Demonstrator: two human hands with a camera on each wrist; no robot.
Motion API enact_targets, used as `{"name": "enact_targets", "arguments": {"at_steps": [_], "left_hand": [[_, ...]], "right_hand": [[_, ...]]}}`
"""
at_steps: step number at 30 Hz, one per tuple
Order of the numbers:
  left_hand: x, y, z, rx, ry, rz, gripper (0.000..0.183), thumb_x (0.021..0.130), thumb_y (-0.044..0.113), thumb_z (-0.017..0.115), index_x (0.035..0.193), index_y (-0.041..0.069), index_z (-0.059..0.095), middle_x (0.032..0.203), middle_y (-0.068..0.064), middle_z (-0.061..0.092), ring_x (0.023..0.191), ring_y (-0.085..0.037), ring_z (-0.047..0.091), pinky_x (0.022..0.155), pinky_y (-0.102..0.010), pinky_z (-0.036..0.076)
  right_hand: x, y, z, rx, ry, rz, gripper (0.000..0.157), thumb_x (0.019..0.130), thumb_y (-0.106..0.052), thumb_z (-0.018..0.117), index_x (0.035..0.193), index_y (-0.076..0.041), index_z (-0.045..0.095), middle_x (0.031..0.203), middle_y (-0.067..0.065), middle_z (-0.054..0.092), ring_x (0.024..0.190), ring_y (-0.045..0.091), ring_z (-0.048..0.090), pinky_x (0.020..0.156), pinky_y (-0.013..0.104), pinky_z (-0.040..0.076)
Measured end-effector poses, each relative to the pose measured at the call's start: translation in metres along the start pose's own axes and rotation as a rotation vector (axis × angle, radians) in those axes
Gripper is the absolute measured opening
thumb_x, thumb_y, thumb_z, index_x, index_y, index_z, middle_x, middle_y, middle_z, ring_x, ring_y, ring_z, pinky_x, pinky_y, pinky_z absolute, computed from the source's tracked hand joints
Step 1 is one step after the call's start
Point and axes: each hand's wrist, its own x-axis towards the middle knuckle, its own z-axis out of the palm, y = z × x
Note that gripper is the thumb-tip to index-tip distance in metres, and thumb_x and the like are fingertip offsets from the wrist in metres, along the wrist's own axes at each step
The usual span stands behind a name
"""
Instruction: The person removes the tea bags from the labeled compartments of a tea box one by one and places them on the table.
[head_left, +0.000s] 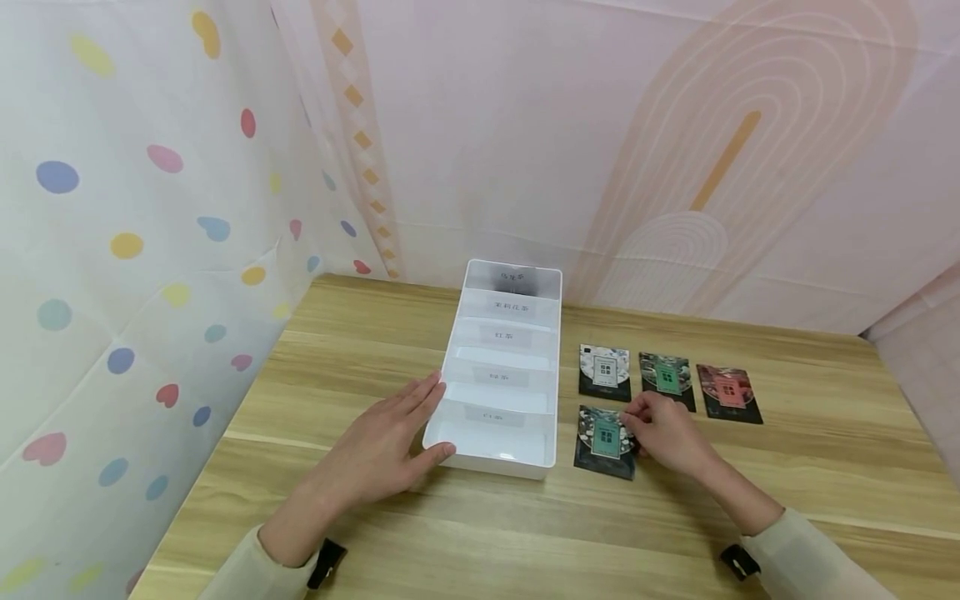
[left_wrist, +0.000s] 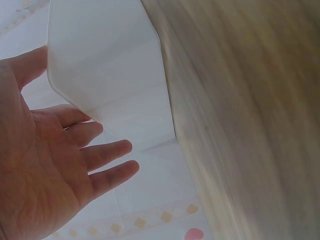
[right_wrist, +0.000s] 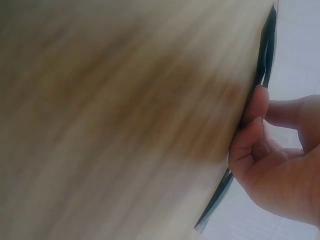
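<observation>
A white box [head_left: 491, 464] with several labelled compartments stands lengthwise on the wooden table. My left hand [head_left: 375, 450] rests against its near left side, fingers straight and spread; in the left wrist view thumb and fingertips touch the box wall [left_wrist: 110, 65]. To the right of the box lies a dark tea sachet with a green label [head_left: 606, 437]. My right hand [head_left: 670, 432] pinches this sachet's right edge between thumb and curled fingers. The right wrist view shows those fingers [right_wrist: 247, 145] low at the tabletop, with dark sachet edges beside them.
Behind that sachet lie three more: one with a white label [head_left: 604, 372], a green one [head_left: 667, 379] and a red one [head_left: 729, 393]. The wooden table [head_left: 337, 333] ends at a patterned cloth [head_left: 487, 150] at the back and a dotted cloth [head_left: 150, 250] on the left.
</observation>
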Motion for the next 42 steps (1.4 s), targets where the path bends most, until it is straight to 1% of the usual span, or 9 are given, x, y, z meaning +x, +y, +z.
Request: {"name": "enact_targets", "arguments": {"at_steps": [9, 14, 17, 23, 30, 35, 37, 42], "left_hand": [[0.0, -0.001, 0.0, -0.001, -0.005, -0.002, 0.083, 0.102, 0.055, 0.061, 0.159, -0.002, 0.039, 0.169, -0.014, 0.032, 0.15, -0.041, 0.039, 0.116, -0.058, 0.04], [0.0, -0.001, -0.001, -0.002, -0.002, 0.0, 0.083, 0.102, 0.054, 0.062, 0.159, -0.002, 0.04, 0.169, -0.014, 0.032, 0.15, -0.041, 0.039, 0.116, -0.058, 0.04], [0.0, 0.0, -0.001, -0.003, -0.004, 0.0, 0.083, 0.102, 0.055, 0.062, 0.159, -0.001, 0.039, 0.169, -0.013, 0.032, 0.15, -0.04, 0.039, 0.116, -0.058, 0.04], [-0.001, 0.0, -0.001, -0.002, -0.004, 0.003, 0.083, 0.102, 0.056, 0.061, 0.159, -0.001, 0.039, 0.169, -0.013, 0.032, 0.15, -0.04, 0.039, 0.116, -0.057, 0.04], [-0.001, 0.0, 0.0, -0.008, -0.007, 0.0, 0.083, 0.102, 0.056, 0.06, 0.16, -0.001, 0.039, 0.169, -0.013, 0.032, 0.15, -0.041, 0.038, 0.117, -0.058, 0.039], [-0.001, 0.0, 0.0, -0.009, -0.007, 0.001, 0.083, 0.103, 0.057, 0.06, 0.16, 0.0, 0.039, 0.169, -0.013, 0.031, 0.15, -0.041, 0.038, 0.117, -0.058, 0.039], [-0.001, 0.0, 0.0, -0.012, -0.008, -0.002, 0.083, 0.103, 0.056, 0.06, 0.16, 0.0, 0.039, 0.169, -0.012, 0.031, 0.15, -0.04, 0.038, 0.117, -0.058, 0.039], [-0.001, 0.0, 0.0, -0.012, -0.007, -0.004, 0.083, 0.103, 0.056, 0.06, 0.16, 0.0, 0.039, 0.169, -0.012, 0.031, 0.15, -0.04, 0.039, 0.117, -0.057, 0.039]], "right_hand": [[0.002, 0.0, 0.0, -0.033, -0.005, -0.009, 0.011, 0.102, -0.009, 0.067, 0.105, 0.002, 0.066, 0.074, 0.004, 0.064, 0.057, 0.016, 0.059, 0.048, 0.03, 0.05], [0.002, 0.001, -0.003, -0.02, -0.011, -0.035, 0.012, 0.102, -0.009, 0.066, 0.106, 0.003, 0.067, 0.074, 0.004, 0.065, 0.058, 0.017, 0.061, 0.049, 0.03, 0.049], [0.002, 0.003, -0.007, 0.005, -0.003, -0.053, 0.011, 0.102, -0.007, 0.065, 0.106, 0.003, 0.067, 0.074, 0.005, 0.065, 0.06, 0.019, 0.062, 0.049, 0.029, 0.049], [0.003, 0.003, -0.017, 0.038, 0.022, -0.075, 0.013, 0.103, -0.01, 0.066, 0.106, 0.003, 0.066, 0.076, 0.007, 0.065, 0.062, 0.021, 0.063, 0.05, 0.029, 0.049], [0.003, -0.003, -0.028, 0.046, 0.048, -0.152, 0.013, 0.103, -0.007, 0.065, 0.109, 0.004, 0.066, 0.077, 0.008, 0.065, 0.064, 0.019, 0.06, 0.052, 0.028, 0.048], [0.003, -0.006, -0.033, 0.026, 0.069, -0.189, 0.019, 0.103, -0.009, 0.066, 0.117, 0.005, 0.065, 0.084, 0.007, 0.065, 0.069, 0.018, 0.056, 0.056, 0.028, 0.047], [0.003, -0.007, -0.034, 0.018, 0.073, -0.198, 0.022, 0.104, -0.011, 0.066, 0.12, 0.005, 0.065, 0.092, 0.008, 0.068, 0.075, 0.018, 0.057, 0.058, 0.027, 0.048], [0.004, -0.013, -0.037, 0.02, 0.067, -0.223, 0.028, 0.106, -0.016, 0.065, 0.125, 0.004, 0.064, 0.103, 0.01, 0.07, 0.085, 0.02, 0.061, 0.065, 0.027, 0.052]]}}
